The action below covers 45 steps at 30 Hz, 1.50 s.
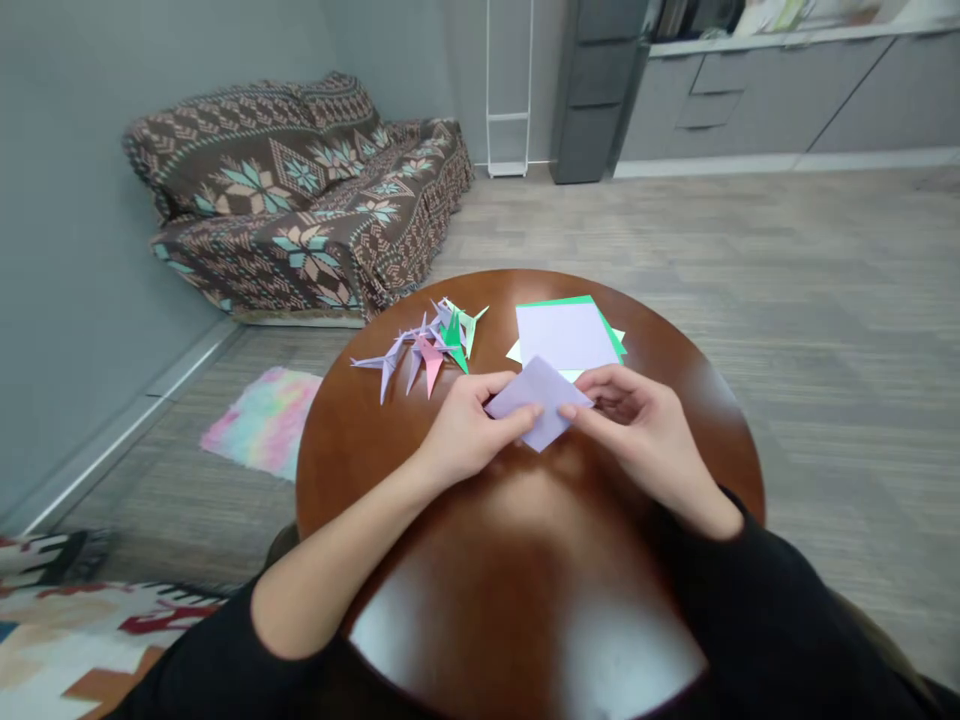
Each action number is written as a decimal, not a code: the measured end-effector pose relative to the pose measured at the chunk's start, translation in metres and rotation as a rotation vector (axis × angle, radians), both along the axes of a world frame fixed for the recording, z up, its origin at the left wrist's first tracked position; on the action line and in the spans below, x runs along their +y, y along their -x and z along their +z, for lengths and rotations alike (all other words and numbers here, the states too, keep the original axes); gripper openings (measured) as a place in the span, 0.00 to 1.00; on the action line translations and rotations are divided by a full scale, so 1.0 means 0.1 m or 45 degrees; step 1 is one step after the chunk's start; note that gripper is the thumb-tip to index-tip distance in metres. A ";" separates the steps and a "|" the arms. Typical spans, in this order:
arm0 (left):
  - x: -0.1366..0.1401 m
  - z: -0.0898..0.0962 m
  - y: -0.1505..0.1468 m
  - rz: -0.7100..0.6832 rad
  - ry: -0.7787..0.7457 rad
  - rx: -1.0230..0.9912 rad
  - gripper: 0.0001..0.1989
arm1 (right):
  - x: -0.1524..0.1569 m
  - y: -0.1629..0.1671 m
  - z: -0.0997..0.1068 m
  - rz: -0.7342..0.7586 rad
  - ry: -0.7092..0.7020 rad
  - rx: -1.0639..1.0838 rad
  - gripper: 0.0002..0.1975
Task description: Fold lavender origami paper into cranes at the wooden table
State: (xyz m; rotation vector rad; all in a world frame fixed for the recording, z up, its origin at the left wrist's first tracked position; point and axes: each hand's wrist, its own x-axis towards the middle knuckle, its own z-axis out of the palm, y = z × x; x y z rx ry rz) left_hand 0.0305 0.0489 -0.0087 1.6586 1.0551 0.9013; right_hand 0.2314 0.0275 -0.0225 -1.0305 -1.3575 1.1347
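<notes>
A folded lavender origami paper (541, 398), diamond-shaped, is held up over the round table between both hands. My left hand (480, 425) pinches its left corner, thumb on the front face. On the other side, my right hand (634, 420) grips the right corner between thumb and fingers. Just behind the hands lies a stack of square paper sheets (564, 335), lavender on top with green and pale sheets sticking out beneath. To the left sits a cluster of folded paper cranes (429, 350) in lavender, pink, green and pale green.
The round brown wooden table (352, 470) has a glossy top. Beyond it stand a sofa (300, 210) under a patterned cover, a grey drawer tower (598, 90) and kitchen cabinets (787, 100). A pastel fluffy mat (262, 420) lies on the floor at the left.
</notes>
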 end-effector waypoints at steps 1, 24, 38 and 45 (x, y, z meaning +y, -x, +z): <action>0.00 0.00 0.00 -0.011 -0.002 -0.006 0.13 | 0.00 0.00 0.00 0.005 -0.022 -0.022 0.09; -0.08 0.03 -0.10 -0.137 0.240 -0.133 0.10 | -0.06 0.07 0.05 -0.235 -0.308 -0.001 0.06; -0.10 0.03 -0.09 -0.175 0.160 -0.095 0.09 | -0.07 0.07 0.07 -0.226 -0.239 0.005 0.10; -0.10 0.05 -0.08 -0.035 0.084 -0.139 0.10 | -0.06 0.02 0.08 -0.093 -0.176 -0.167 0.08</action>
